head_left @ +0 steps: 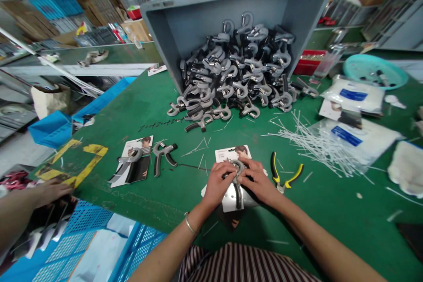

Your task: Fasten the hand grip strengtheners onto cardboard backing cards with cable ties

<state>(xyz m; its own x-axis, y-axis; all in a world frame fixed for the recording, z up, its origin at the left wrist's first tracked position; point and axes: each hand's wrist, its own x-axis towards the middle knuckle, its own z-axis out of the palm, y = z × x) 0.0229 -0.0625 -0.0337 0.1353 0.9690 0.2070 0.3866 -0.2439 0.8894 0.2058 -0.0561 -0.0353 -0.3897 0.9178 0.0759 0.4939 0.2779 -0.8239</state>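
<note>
A grey-and-black hand grip exerciser (238,194) lies on a printed backing card (228,153) on the green table in front of me. My left hand (218,181) grips its grey curved top from the left, fingers bent and thumb pressed in. From the right, my right hand (257,181) closes its fingers on the same part. Whether a thin tie sits between the fingertips is hidden. Yellow-and-black cutting pliers (280,180) rest open just right of my right hand. To the left are a loose grip exerciser (162,157) and another one (130,163) lying on its card.
A grey crate (178,22) tipped on its side spills a pile of grip exercisers (231,75). White cable ties (317,145) lie beside plastic bags (366,141) at right. A co-worker's hand (54,191) reaches in at left, above a blue basket (89,218).
</note>
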